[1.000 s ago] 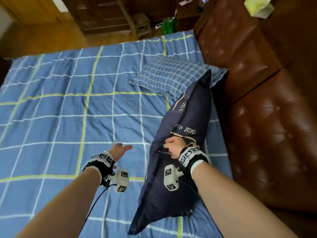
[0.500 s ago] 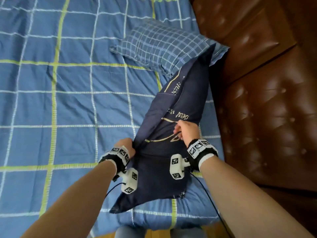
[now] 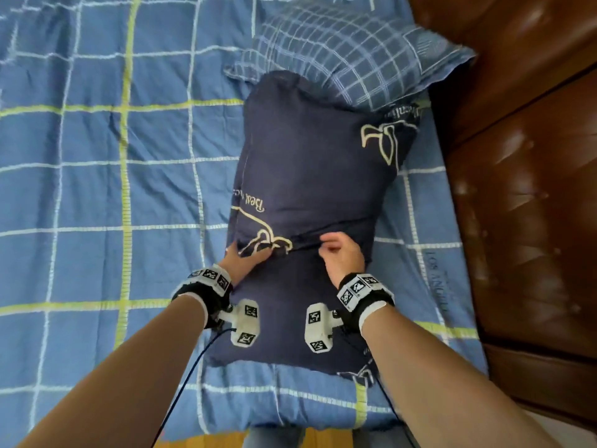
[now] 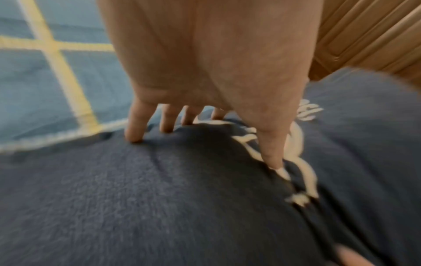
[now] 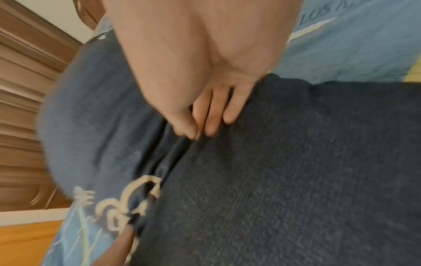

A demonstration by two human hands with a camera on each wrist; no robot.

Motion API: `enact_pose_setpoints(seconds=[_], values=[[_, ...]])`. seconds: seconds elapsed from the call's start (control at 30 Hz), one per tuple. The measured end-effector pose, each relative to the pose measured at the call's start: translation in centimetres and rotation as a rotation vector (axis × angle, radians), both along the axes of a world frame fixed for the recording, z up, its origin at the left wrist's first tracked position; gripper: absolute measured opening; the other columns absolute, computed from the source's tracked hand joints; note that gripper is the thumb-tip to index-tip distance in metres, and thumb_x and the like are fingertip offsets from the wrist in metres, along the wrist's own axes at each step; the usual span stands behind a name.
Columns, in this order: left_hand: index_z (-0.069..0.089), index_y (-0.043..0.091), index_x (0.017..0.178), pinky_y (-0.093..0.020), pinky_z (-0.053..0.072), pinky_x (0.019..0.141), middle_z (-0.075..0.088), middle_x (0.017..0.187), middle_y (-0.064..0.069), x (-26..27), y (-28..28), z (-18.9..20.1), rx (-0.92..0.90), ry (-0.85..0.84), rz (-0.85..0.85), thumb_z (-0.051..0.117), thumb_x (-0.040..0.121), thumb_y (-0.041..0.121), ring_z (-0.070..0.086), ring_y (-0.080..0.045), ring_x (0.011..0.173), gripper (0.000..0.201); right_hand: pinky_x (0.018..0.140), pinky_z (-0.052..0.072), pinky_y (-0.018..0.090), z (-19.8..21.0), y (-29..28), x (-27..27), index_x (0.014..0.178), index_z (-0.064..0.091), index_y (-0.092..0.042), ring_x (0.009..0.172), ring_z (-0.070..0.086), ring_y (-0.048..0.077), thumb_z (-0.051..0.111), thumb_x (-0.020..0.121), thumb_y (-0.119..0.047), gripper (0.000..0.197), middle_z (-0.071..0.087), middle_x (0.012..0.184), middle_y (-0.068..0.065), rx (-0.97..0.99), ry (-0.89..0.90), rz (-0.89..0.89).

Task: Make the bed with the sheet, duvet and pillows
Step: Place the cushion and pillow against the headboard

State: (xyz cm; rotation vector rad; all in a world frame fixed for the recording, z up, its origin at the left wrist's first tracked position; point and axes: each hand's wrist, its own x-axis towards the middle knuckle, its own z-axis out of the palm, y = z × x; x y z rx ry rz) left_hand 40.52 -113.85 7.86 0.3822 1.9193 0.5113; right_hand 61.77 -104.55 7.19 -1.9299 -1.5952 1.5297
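Bedding mostly down — blue checked duvet (image 3: 97,195) lies spread flat over the bed, and whether it is duvet or sheet I can't tell for sure. Checked pillow (image 3: 349,56) sits at the far right by the brown headboard (image 3: 517,140). Navy pillow (image 3: 310,176) lies lengthwise, near end close to the near bed edge, far end overlapping the checked pillow. Left hand (image 3: 245,257) presses on the pillow's left side at a crosswise crease, fingers (image 4: 134,126) fairly straight, tips digging into the cloth. Right hand (image 3: 342,253) rests on the same crease, fingers (image 5: 214,115) curled and pinching a fold of the cover. Judgement: left to do — square and plump this pillow, maybe shift it beside the other. Headboard is tight on the right; wide open room lies left.
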Motion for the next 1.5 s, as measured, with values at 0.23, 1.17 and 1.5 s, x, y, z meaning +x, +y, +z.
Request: enact_pose_setpoints(seconds=[0.23,1.17,1.5], values=[[0.010,0.034,0.153,-0.042,0.037,0.111,0.056,0.134,0.001,2.5,0.8,-7.9,-0.046,-0.020,0.088,0.078,0.044,0.071,0.050,-0.024,0.127,0.134,0.084,0.057,0.039,-4.9,0.3,8.1,0.115,0.055,-0.024,0.089,0.068,0.015,0.089,0.053,-0.061,0.080,0.068,0.105,-0.006,-0.501,0.038,-0.294],[0.057,0.015,0.125,-0.036,0.050,0.094,0.063,0.121,-0.008,29.8,14.9,-2.6,0.059,-0.362,0.334,0.062,0.079,0.060,0.063,-0.020,0.099,0.065,0.054,0.049,0.028,10.8,10.3,27.2,0.098,0.058,-0.002,0.048,0.066,0.022,0.060,0.091,-0.037,0.035,0.068,0.057,0.007,-0.377,-0.069,-0.234],[0.047,0.001,0.135,-0.041,0.045,0.099,0.055,0.134,-0.018,28.6,20.4,0.2,0.064,-0.245,0.246,0.055,0.095,0.037,0.054,-0.037,0.120,0.055,0.081,0.059,0.048,9.0,14.5,27.0,0.136,0.036,-0.040,0.100,0.064,0.034,0.069,0.059,-0.067,0.088,0.060,0.124,0.007,-0.117,-0.333,-0.093]])
